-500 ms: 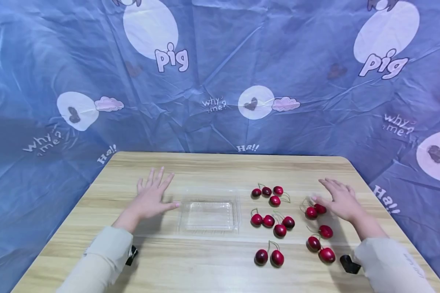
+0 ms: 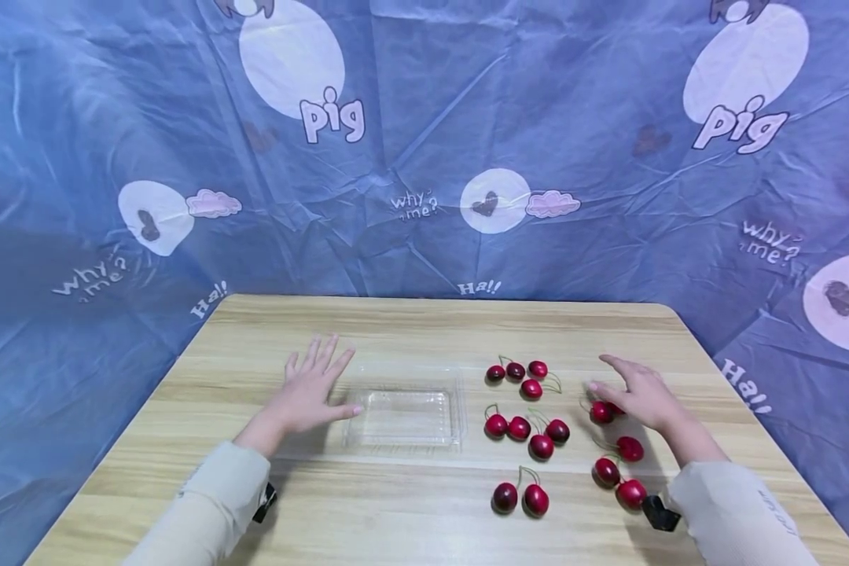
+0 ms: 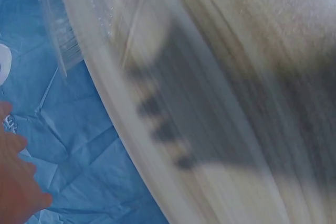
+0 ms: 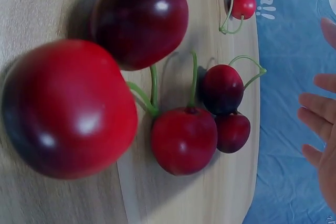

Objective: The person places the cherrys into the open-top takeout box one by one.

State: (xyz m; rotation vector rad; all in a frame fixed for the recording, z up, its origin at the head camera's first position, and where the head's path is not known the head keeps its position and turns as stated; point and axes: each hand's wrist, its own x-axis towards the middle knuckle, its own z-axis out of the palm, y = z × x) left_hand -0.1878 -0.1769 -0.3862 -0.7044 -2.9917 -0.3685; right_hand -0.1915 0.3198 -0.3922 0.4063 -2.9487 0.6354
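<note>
My left hand (image 2: 307,397), fingers spread, hovers at the left side of a clear plastic box (image 2: 408,418), its thumb beside the rim. My right hand (image 2: 644,399) is held above a pair of cherries (image 2: 600,412) at the right and partly hides them; it holds nothing. Nearer the front are more red cherries, one dark red cherry (image 2: 606,472) among them. In the right wrist view, a large red cherry (image 4: 71,111) fills the left, and fingers (image 4: 317,106) show at the right edge. The left wrist view is blurred.
Between box and right hand lie several stemmed cherries: a back group (image 2: 531,389), a middle group (image 2: 519,428) and a front pair (image 2: 535,500). All rest on a wood-grain table (image 2: 368,511). A blue printed cloth (image 2: 424,157) hangs behind it.
My left hand has shifted right and slightly nearer, closer to the plastic box. The right hand has moved left, over the cherry pair. The cherries and box stay in place.
</note>
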